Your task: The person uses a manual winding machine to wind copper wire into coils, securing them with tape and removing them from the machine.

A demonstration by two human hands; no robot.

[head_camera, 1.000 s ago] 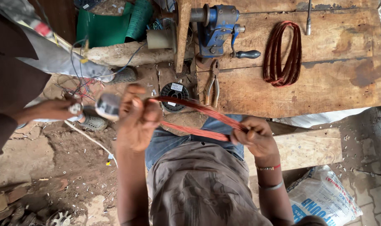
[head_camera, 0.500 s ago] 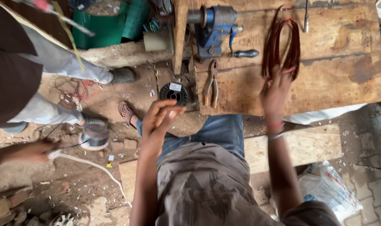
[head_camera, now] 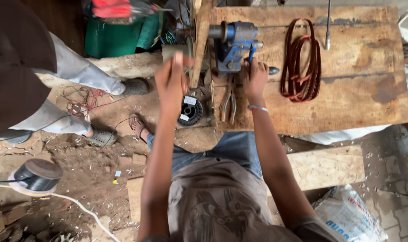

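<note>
The seated person's lap and grey shirt fill the near ground, knees under the edge of the wooden bench [head_camera: 356, 103]. Both arms reach forward.

The right hand [head_camera: 255, 79] rests at the base of the blue winding machine [head_camera: 233, 45] bolted to the bench, fingers curled about its dark crank handle [head_camera: 272, 70]; the hold looks closed on that handle. The left hand [head_camera: 171, 80] is raised just left of the bench edge, beside the upright wooden post [head_camera: 200, 45], fingers drawn together. It is blurred, and I cannot tell whether it pinches anything.

Between the two wrists, a pair of pliers [head_camera: 229, 106] lies flat on the bench. Just left of it, lower down by the bench edge, sits a dark wire spool [head_camera: 190, 112].

Further right on the bench top lies a coil of reddish copper wire [head_camera: 302, 62], well apart from the right hand. A metal rod [head_camera: 329, 27] lies beyond it.

On the dirt floor to the left stands a second person [head_camera: 29, 67] in grey trousers, with a larger black spool [head_camera: 36, 175] near the lower left. A green container [head_camera: 119, 38] stands at the far side.
</note>
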